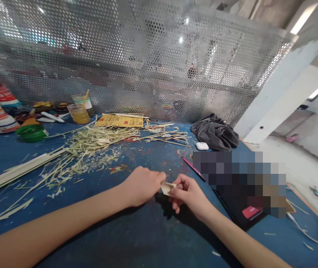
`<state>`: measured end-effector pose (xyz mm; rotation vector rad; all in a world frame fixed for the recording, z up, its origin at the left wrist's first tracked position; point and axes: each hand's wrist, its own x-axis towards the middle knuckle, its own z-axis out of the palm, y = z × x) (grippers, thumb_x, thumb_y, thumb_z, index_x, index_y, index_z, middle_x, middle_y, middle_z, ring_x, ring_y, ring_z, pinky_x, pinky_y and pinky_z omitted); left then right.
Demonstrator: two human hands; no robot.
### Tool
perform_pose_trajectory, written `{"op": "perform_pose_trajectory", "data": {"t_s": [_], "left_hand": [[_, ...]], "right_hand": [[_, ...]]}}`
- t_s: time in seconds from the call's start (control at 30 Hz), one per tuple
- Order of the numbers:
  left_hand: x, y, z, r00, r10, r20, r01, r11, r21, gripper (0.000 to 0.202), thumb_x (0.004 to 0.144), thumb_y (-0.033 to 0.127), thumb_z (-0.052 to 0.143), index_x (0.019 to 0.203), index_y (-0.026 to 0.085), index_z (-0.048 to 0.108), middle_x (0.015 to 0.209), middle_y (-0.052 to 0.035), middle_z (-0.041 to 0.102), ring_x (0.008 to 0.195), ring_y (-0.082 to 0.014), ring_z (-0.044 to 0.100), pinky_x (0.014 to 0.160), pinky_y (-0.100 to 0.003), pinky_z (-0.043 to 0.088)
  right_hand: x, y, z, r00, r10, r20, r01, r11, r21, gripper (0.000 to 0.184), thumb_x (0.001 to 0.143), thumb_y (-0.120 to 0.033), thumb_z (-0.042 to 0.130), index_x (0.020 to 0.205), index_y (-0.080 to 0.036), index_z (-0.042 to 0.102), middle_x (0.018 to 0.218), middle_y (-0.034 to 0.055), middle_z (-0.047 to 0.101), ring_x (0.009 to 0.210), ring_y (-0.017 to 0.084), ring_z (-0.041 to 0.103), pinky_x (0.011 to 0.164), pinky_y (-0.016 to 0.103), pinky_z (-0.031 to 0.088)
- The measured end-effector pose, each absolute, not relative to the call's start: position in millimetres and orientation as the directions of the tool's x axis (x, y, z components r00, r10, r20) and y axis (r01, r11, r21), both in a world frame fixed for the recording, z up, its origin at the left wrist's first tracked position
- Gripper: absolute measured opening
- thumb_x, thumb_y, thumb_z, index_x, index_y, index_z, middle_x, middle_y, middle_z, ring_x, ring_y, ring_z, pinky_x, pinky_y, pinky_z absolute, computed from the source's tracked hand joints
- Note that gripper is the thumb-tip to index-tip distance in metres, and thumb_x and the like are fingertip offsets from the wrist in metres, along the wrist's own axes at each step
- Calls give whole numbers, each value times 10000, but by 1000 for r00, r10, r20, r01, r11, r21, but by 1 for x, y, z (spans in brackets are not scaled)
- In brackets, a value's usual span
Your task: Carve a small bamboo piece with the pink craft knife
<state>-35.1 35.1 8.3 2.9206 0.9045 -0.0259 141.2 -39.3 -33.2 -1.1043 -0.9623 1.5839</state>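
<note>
My right hand (188, 195) pinches a small, pale, flat piece (167, 188), which looks folded, between thumb and fingers, just above the blue tabletop. My left hand (144, 185) is closed, knuckles up, right beside the left end of that piece. Its fingertips are turned away, so whatever they grip is hidden. Both hands cast a dark shadow on the table below them.
Beyond my left arm lies a heap of thin bamboo shavings (92, 143), with a yellow sandpaper sheet (119, 121) behind. Long bamboo strips (22, 171) lie left. A pink pen-like tool (193, 168), white earbud case (202, 146) and dark cloth (216, 132) are right. A perforated metal screen (136, 56) stands behind.
</note>
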Motion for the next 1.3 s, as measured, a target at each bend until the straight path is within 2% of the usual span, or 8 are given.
{"op": "perform_pose_trajectory", "data": {"t_s": [0.17,0.27,0.33,0.43,0.57,0.9,1.1,1.3], "left_hand": [[-58,87,10,636,767,86,742,-639,202,289,935,240,397,1090,254,640,1030,-21,742,883,-218,688,722,-287,451],[-66,106,9,549,825,133,766,-561,315,308,926,390,454,983,235,714,1009,-38,750,922,-236,676,821,-319,451],[-65,104,8,551,826,122,731,-548,406,432,932,485,421,837,201,733,845,-43,756,844,-216,680,852,-317,450],[-54,85,11,620,782,62,632,-545,551,539,964,507,316,837,177,723,773,-30,741,746,-163,676,773,-257,473],[-36,49,15,748,663,-30,513,-549,660,336,891,464,502,959,197,694,810,18,724,717,-127,645,639,-187,452],[-30,23,10,843,534,-69,494,-716,494,120,826,177,420,734,179,497,740,-18,626,677,-166,570,614,-252,349],[-33,23,8,853,519,-51,485,-754,443,169,831,114,348,737,191,466,736,-14,621,705,-174,589,628,-258,357],[-31,23,7,842,538,-34,504,-763,404,148,842,223,422,709,187,475,719,-6,629,654,-158,579,585,-251,339]], "right_hand": [[150,-38,-30,-100,980,-170,-317,-193,-929,432,651,-424,816,726,-185,464,578,-8,679,376,70,551,359,149,434],[152,-38,-30,-94,985,-146,-344,-170,-923,429,676,-440,806,743,-186,466,581,-8,677,368,63,540,358,143,416],[152,-37,-31,-91,987,-133,-358,-157,-921,431,685,-449,804,758,-187,469,596,-8,680,383,62,550,375,144,423],[152,-37,-31,-83,991,-108,-376,-132,-917,405,700,-427,805,805,-183,500,646,-7,691,448,65,591,435,150,465],[149,-38,-33,-100,994,-55,-355,-87,-931,355,715,-383,799,851,-181,541,690,-20,683,522,92,638,501,200,527],[142,-49,-38,-111,985,133,271,159,-949,99,816,-252,628,826,-200,545,600,-37,626,536,123,601,518,223,436],[142,-49,-35,-83,986,142,288,161,-944,52,818,-239,572,821,-204,534,600,-38,603,524,122,574,508,224,410],[142,-51,-33,-128,987,101,293,135,-947,121,811,-289,618,843,-202,541,587,-45,602,518,122,588,508,218,415]]}}
